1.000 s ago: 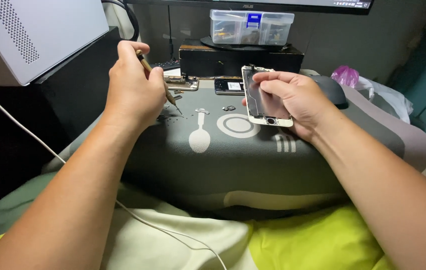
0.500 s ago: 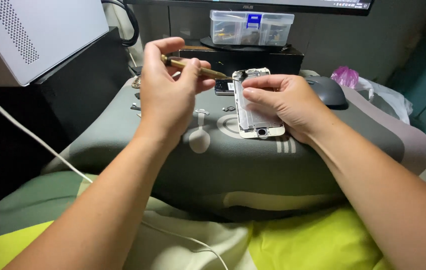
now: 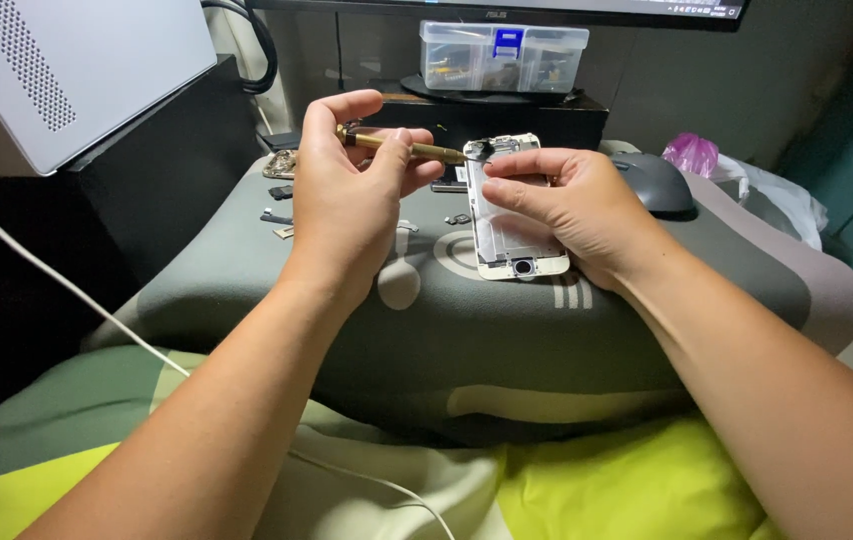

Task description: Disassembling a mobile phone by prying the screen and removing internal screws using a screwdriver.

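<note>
My left hand (image 3: 352, 200) grips a slim brass-coloured screwdriver (image 3: 409, 149), held nearly level with its tip at the top edge of a white phone screen assembly (image 3: 509, 225). My right hand (image 3: 569, 205) holds that assembly from the right side, back face up, with the fingers across its upper part. Both hands hover just above a grey cushion (image 3: 507, 330) used as a work surface. Small phone parts and a metal piece (image 3: 282, 165) lie on the cushion behind my left hand.
A clear plastic parts box (image 3: 504, 55) sits on a black stand at the back. A dark computer mouse (image 3: 652, 180) and a pink bag (image 3: 692, 152) lie right of the cushion. A grey perforated case (image 3: 77, 70) stands at left. A white cable (image 3: 57, 285) crosses the lower left.
My left hand lifted the screwdriver from the cushion and turned it level, bringing its tip to the top of the screen assembly. My right hand tilted the assembly flatter and lower.
</note>
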